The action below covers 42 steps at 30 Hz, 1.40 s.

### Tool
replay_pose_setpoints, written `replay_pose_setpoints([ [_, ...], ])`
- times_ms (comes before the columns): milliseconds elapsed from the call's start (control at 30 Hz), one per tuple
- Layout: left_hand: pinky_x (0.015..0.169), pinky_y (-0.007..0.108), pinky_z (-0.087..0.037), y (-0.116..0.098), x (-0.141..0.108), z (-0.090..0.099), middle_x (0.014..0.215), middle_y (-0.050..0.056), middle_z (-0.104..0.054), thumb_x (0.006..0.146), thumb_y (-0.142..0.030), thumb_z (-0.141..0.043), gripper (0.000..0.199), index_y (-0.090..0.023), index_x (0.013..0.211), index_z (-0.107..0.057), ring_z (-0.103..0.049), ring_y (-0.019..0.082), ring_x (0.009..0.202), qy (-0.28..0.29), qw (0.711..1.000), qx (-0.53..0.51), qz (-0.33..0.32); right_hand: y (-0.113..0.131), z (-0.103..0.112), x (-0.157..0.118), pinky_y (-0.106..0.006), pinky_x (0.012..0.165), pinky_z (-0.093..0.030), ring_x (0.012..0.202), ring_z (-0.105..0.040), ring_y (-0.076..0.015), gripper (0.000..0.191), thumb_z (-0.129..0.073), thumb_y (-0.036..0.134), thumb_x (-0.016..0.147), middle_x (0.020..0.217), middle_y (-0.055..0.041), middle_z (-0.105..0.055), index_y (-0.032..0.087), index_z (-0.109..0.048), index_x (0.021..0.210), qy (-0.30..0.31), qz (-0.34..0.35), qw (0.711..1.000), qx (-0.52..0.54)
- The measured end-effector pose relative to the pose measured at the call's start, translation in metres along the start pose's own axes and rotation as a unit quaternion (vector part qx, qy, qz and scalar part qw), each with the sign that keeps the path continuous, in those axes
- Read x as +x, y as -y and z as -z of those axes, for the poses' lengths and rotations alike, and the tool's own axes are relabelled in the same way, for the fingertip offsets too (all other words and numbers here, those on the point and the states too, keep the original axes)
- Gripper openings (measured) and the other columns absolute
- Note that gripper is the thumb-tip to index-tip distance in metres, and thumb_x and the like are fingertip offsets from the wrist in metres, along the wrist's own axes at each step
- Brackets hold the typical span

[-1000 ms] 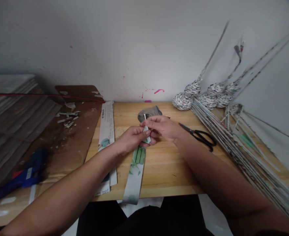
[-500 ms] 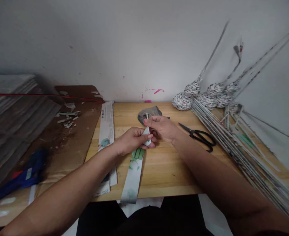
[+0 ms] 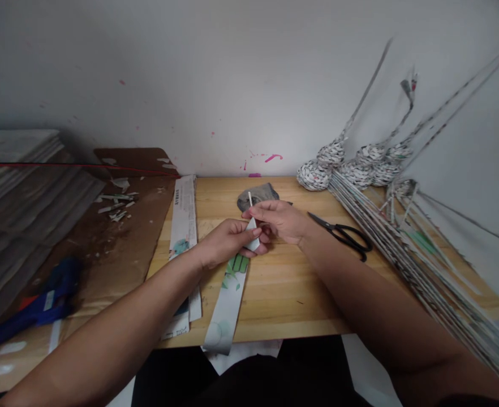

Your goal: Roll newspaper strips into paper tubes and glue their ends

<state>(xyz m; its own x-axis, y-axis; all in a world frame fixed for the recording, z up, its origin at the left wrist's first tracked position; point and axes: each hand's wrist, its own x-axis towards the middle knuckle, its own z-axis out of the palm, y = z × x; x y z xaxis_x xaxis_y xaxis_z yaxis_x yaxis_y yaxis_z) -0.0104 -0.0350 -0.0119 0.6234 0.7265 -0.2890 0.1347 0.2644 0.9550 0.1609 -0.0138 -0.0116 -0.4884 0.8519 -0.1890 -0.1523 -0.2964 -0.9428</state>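
Note:
Between both hands, over the middle of the wooden table, is a long paper strip [image 3: 226, 302] with green print. Its upper end is folded to a point and rolled into a thin white tube [image 3: 250, 199]. My left hand [image 3: 228, 242] is closed, thumb on top, on the folded part of the strip. My right hand [image 3: 280, 219] pinches the rolled end by its fingertips, and the tube's tip sticks up beyond them. The strip's loose end hangs over the table's front edge. Behind the hands lies a grey cloth [image 3: 258, 195].
Black scissors [image 3: 346, 234] lie to the right. Beyond them are a bundle of rolled paper sticks [image 3: 385, 254] and woven paper balls [image 3: 315, 174]. More paper strips [image 3: 184, 220] lie left, beside a cardboard sheet [image 3: 147, 226] with scraps, a blue glue gun [image 3: 50, 302] and stacked paper [image 3: 24, 186].
The tube's tip now reaches a little higher and further left above my right fingers. The strip's loose end has swung slightly left. Both hands stay nearly in place.

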Motion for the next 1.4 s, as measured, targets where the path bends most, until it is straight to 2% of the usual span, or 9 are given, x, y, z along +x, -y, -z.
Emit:
replay_pose_setpoints([
  [167, 0.076, 0.032, -0.052, -0.002, -0.002, -0.001, 0.084, 0.009, -0.072, 0.081, -0.052, -0.064, 0.040, -0.014, 0.094, -0.071, -0.066, 0.017, 0.082, 0.008, 1.000, 0.003, -0.009, 0.002, -0.006, -0.002, -0.018, 0.030, -0.037, 0.031, -0.048, -0.0077, 0.036, -0.080, 0.044, 0.069, 0.046, 0.0042, -0.059, 0.017, -0.056, 0.070, -0.059, -0.007, 0.998, 0.019],
  [367, 0.075, 0.033, -0.052, -0.003, -0.002, 0.000, 0.085, 0.009, -0.071, 0.082, -0.051, -0.063, 0.040, -0.014, 0.096, -0.071, -0.066, 0.018, 0.083, 0.013, 1.000, -0.004, -0.012, 0.002, -0.001, -0.001, -0.018, 0.034, -0.040, 0.036, -0.051, -0.0080, 0.037, -0.074, 0.047, 0.074, 0.052, 0.0026, -0.062, 0.014, -0.065, 0.088, 0.007, -0.008, 1.000, 0.012],
  [533, 0.074, 0.032, -0.053, -0.002, -0.002, -0.002, 0.082, 0.008, -0.071, 0.079, -0.052, -0.066, 0.040, -0.014, 0.092, -0.071, -0.066, 0.016, 0.078, 0.016, 1.000, -0.007, -0.008, 0.000, -0.005, 0.001, -0.015, 0.030, -0.029, 0.033, -0.042, -0.0044, 0.034, -0.080, 0.043, 0.068, 0.047, 0.0050, -0.056, 0.015, -0.061, 0.072, -0.053, 0.011, 0.998, 0.033],
  [700, 0.076, 0.033, -0.052, -0.001, -0.003, 0.000, 0.083, 0.008, -0.071, 0.081, -0.052, -0.064, 0.038, -0.016, 0.092, -0.071, -0.066, 0.017, 0.081, 0.025, 1.000, -0.001, 0.002, 0.002, -0.009, 0.001, -0.015, 0.030, -0.026, 0.034, -0.038, -0.0029, 0.041, -0.084, 0.043, 0.063, 0.046, 0.0065, -0.052, 0.017, -0.052, 0.063, -0.092, 0.028, 0.994, 0.042],
  [867, 0.073, 0.032, -0.052, -0.002, -0.003, 0.002, 0.080, 0.007, -0.070, 0.083, -0.051, -0.063, 0.038, -0.015, 0.091, -0.070, -0.065, 0.017, 0.079, 0.025, 0.999, -0.014, -0.012, 0.003, -0.002, -0.001, -0.017, 0.035, -0.035, 0.039, -0.052, -0.0075, 0.039, -0.075, 0.049, 0.073, 0.055, 0.0019, -0.062, 0.014, -0.066, 0.088, -0.012, 0.006, 1.000, -0.007],
  [967, 0.074, 0.032, -0.052, -0.002, -0.003, 0.000, 0.081, 0.007, -0.070, 0.081, -0.052, -0.065, 0.039, -0.015, 0.092, -0.070, -0.065, 0.016, 0.078, 0.021, 1.000, -0.020, -0.009, 0.003, -0.001, 0.000, -0.016, 0.034, -0.032, 0.037, -0.047, -0.0050, 0.034, -0.079, 0.043, 0.070, 0.053, 0.0034, -0.060, 0.014, -0.064, 0.079, -0.043, 0.015, 0.999, -0.004],
  [1067, 0.075, 0.032, -0.052, -0.003, -0.003, -0.002, 0.080, 0.008, -0.070, 0.079, -0.053, -0.066, 0.041, -0.014, 0.091, -0.070, -0.066, 0.017, 0.079, 0.019, 1.000, -0.013, 0.006, 0.002, -0.001, 0.001, -0.015, 0.033, -0.028, 0.035, -0.040, -0.0027, 0.037, -0.081, 0.044, 0.067, 0.048, 0.0055, -0.055, 0.015, -0.058, 0.069, -0.069, 0.036, 0.997, 0.016],
  [1233, 0.075, 0.034, -0.052, -0.004, -0.004, -0.003, 0.082, 0.009, -0.071, 0.078, -0.054, -0.067, 0.043, -0.014, 0.092, -0.070, -0.066, 0.018, 0.080, 0.011, 1.000, -0.019, 0.005, 0.001, 0.001, 0.001, -0.018, 0.036, -0.037, 0.039, -0.052, -0.0073, 0.037, -0.075, 0.048, 0.074, 0.056, 0.0020, -0.062, 0.014, -0.066, 0.086, 0.008, -0.012, 1.000, -0.006],
  [1400, 0.073, 0.033, -0.052, -0.007, -0.004, -0.004, 0.078, 0.008, -0.069, 0.076, -0.054, -0.069, 0.043, -0.012, 0.089, -0.070, -0.064, 0.016, 0.074, 0.017, 1.000, -0.007, 0.012, 0.001, -0.002, 0.001, -0.016, 0.033, -0.030, 0.035, -0.044, -0.0045, 0.037, -0.083, 0.041, 0.065, 0.047, 0.0058, -0.055, 0.016, -0.057, 0.065, -0.069, -0.006, 0.997, 0.014],
])
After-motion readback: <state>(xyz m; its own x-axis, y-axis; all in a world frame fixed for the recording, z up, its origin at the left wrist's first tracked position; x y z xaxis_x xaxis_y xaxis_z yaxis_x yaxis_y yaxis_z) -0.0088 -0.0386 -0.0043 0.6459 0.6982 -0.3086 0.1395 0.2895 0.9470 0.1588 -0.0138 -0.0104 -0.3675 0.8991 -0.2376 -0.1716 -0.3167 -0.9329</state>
